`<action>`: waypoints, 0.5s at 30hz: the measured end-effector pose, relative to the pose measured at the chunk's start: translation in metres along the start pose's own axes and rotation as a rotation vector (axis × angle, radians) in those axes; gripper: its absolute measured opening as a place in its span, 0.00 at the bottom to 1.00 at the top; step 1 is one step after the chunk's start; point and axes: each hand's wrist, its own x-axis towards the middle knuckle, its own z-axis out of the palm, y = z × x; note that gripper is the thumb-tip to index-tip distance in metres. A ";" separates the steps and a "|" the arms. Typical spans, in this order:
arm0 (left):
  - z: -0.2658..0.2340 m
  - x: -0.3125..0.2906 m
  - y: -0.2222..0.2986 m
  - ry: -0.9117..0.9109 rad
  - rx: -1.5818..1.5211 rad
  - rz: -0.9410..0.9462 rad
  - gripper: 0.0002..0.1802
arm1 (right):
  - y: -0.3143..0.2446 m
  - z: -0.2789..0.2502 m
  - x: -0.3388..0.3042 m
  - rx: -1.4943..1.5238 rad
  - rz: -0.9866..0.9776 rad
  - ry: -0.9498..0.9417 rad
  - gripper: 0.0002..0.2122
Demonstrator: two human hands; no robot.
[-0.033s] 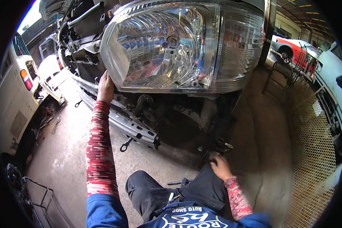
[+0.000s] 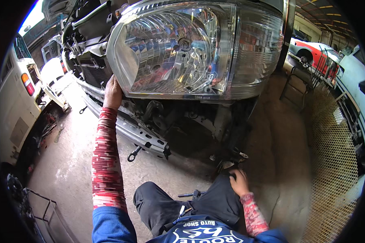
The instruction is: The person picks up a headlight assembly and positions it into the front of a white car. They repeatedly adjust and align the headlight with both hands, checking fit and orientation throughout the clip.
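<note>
A large clear headlight (image 2: 170,52) fills the upper middle, at the front corner of a vehicle whose bumper cover is off. My left hand (image 2: 113,94) grips the headlight's lower left corner, its fingertips partly hidden by the housing. Beside my right knee, my right hand (image 2: 241,183) is low with its fingers curled. A small dark thing shows at those fingertips, but I cannot make out what it is. Several small parts or tools (image 2: 228,164) lie just beyond that hand, in shadow under the headlight.
A bare metal bumper beam (image 2: 144,139) with a tow eye (image 2: 132,156) juts out below the headlight. To the left stands a cream van (image 2: 18,109). A yellowish mesh panel (image 2: 332,162) and a dark metal stand (image 2: 295,87) are on the right; a dark frame (image 2: 40,202) is lower left.
My right hand has moved slightly right and down, and its fingers have curled in around a small dark thing. My left hand and the headlight have stayed in place.
</note>
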 end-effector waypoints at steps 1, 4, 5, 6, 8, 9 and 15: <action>0.001 -0.002 0.003 0.012 -0.112 0.000 0.33 | 0.026 0.006 -0.025 0.032 0.027 0.062 0.10; 0.002 -0.001 0.006 0.035 0.064 0.052 0.33 | 0.070 0.026 -0.104 -0.026 0.232 0.034 0.11; 0.002 -0.001 0.006 0.034 0.045 0.056 0.33 | 0.077 0.034 -0.121 0.073 0.190 0.126 0.12; 0.002 -0.002 0.006 0.036 0.036 0.041 0.33 | 0.083 0.039 -0.131 0.145 0.253 0.169 0.13; 0.002 -0.002 0.006 0.056 0.131 0.099 0.30 | 0.091 0.044 -0.140 0.094 0.200 0.176 0.14; 0.000 -0.003 0.004 0.057 0.150 0.138 0.29 | 0.093 0.045 -0.139 0.078 0.254 0.134 0.14; 0.000 0.002 -0.020 0.016 0.197 0.219 0.24 | 0.096 0.040 -0.129 0.050 0.331 0.066 0.14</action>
